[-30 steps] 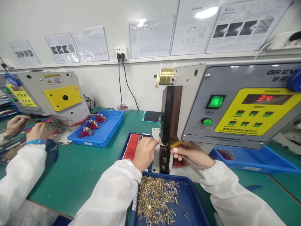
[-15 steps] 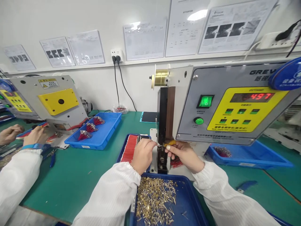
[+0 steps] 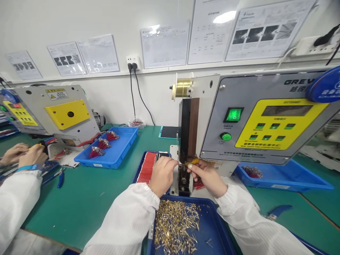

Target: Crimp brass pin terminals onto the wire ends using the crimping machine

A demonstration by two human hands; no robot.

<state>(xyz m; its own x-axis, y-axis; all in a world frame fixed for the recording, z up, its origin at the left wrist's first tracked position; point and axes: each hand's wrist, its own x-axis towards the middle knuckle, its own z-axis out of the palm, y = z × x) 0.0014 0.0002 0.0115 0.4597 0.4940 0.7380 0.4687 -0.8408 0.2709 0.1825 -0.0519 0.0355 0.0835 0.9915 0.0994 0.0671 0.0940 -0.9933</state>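
The left hand pinches one thin wire and the right hand grips one yellow piece, both closed and just beside the crimping press. Brass pins fill the dark blue tray below; three red wire bundles lie in a blue tray.

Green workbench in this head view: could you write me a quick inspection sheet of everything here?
Surface: green workbench.
Job's things: left hand pinches a thin wire; right hand grips a small yellow-handled tool, both at a grey machine with a yellow control panel. Nearby, a dark blue tray of red wires and loose brass pins.
Clutter: blue-handled pliers; bright blue tray of red wire bundles.
Grippers: nothing seen; bare hands, white sleeves.
Cables: two black power cords from a wall socket.
Surroundings: printed sheets on a white wall; a co-worker's hands to the left.
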